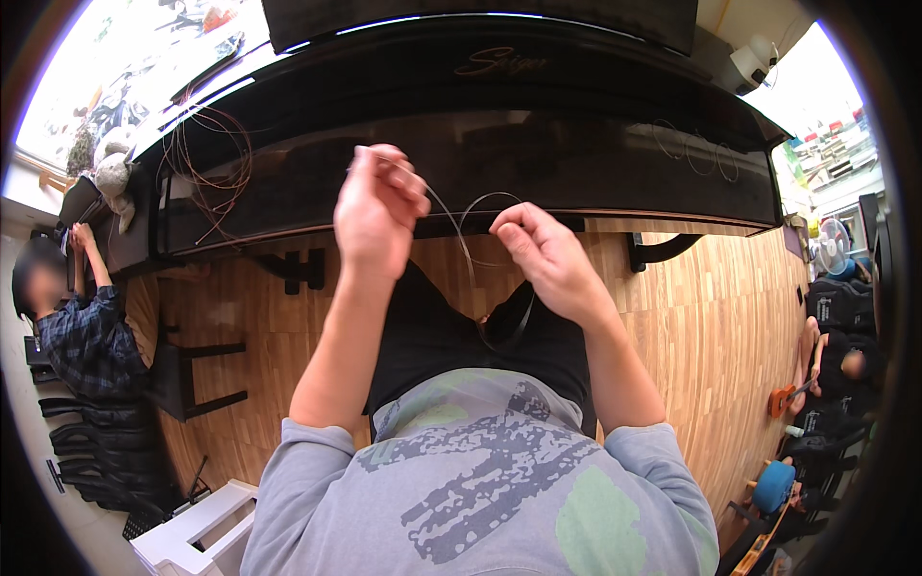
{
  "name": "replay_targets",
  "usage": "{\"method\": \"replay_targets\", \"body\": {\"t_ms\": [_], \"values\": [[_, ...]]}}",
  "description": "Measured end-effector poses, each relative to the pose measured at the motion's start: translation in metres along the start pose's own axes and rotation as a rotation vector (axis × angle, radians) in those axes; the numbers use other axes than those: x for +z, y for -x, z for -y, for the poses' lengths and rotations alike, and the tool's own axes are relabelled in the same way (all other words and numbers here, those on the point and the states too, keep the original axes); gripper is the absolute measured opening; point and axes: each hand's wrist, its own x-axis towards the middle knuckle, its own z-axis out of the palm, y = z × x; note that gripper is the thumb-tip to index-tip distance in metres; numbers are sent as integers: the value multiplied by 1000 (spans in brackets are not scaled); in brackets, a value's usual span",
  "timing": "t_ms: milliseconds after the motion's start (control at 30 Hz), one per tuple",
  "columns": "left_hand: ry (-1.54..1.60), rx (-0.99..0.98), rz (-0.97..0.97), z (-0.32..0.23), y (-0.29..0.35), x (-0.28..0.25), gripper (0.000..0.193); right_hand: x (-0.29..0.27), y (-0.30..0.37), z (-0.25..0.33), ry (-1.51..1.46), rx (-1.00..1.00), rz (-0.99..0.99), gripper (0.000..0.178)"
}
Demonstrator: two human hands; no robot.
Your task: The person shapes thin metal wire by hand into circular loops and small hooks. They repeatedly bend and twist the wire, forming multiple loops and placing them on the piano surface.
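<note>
A thin, pale string (462,219) curls in a loop between my two hands, in front of the dark piano's edge. My left hand (377,216) is raised on the left, its curled fingers pinching one end; the fingertips are slightly blurred. Lower and to the right, my right hand (549,257) has thumb and forefinger pressed together at the loop's other side. The loop's lower part hangs over my lap. On the piano lid (567,158), a loose coil of coppery string (250,158) lies to the left. Some pale string loops (688,156) lie at the right end.
At the left a person in a checked shirt (86,331) sits beside a dark stool (182,374). A white frame-like object (158,540) stands at lower left. On the right, another person sits near a small orange ukulele (779,400), a blue round stool (774,485) and a fan (834,240).
</note>
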Motion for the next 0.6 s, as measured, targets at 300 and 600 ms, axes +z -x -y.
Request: {"method": "replay_targets", "body": {"t_ms": [300,600], "values": [[-63,464,-279,-63,-12,-57,30,-33,-6,-13,-369,-4,-59,28],[-13,303,-100,-46,-1,-40,30,-33,-8,-14,-363,-61,-93,30]]}}
